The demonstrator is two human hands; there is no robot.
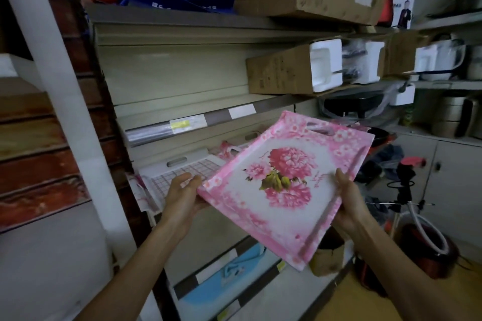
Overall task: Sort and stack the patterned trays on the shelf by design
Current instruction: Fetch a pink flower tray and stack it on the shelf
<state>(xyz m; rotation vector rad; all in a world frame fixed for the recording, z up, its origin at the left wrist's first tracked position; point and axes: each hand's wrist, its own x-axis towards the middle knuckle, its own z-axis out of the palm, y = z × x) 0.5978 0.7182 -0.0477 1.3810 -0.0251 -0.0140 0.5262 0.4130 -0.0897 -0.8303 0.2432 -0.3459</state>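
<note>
Storeroom shelf (167,128) | both hands — left hand (182,197), right hand (347,202) — fingers gripping pink floral tray (287,185) | writing unreadable

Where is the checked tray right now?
The checked tray lies on the middle shelf, just behind the left hand and left of the pink tray.
</note>
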